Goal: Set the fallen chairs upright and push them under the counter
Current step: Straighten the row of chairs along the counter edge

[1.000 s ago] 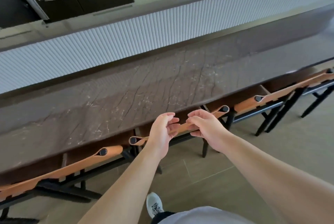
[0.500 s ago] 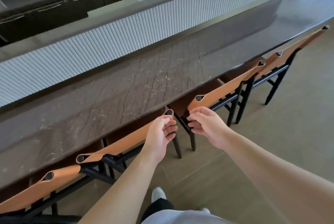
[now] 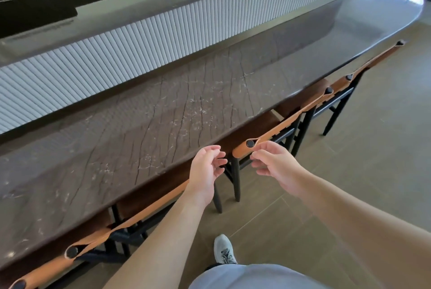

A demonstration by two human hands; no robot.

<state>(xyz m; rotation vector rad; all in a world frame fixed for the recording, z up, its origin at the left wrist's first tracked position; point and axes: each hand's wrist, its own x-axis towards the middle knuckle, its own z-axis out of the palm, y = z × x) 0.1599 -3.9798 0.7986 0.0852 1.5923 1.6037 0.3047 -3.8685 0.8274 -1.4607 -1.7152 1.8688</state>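
— Where are the hands right now?

— Both out in front, over the edge of the tabletop [image 3: 144,130]. The left hand [image 3: 205,172] hangs with its fingers loosely curled, grip released, nothing in it. It sits just above the right end of the nearest chair [image 3: 130,221], whose tan leather back runs off to the left.

— And the right hand?

— The right hand [image 3: 277,167] is just beside the left end of the next chair [image 3: 275,132], fingers loosely bent near the black rod cap in the leather loop. Whether a fingertip touches the leather, I cannot tell. Grip is released, holding nothing.

— So where do the chairs stand?

— Upright, all in a row along the dark marble tabletop, seats tucked beneath its edge, black legs on the tiled floor [image 3: 349,172]. Another chair back [image 3: 373,60] shows farther right, and one more [image 3: 44,267] at the lower left.

— Anything else?

— A grey shoe [image 3: 224,251] on the floor, and a ribbed white panel [image 3: 163,32] behind the tabletop.
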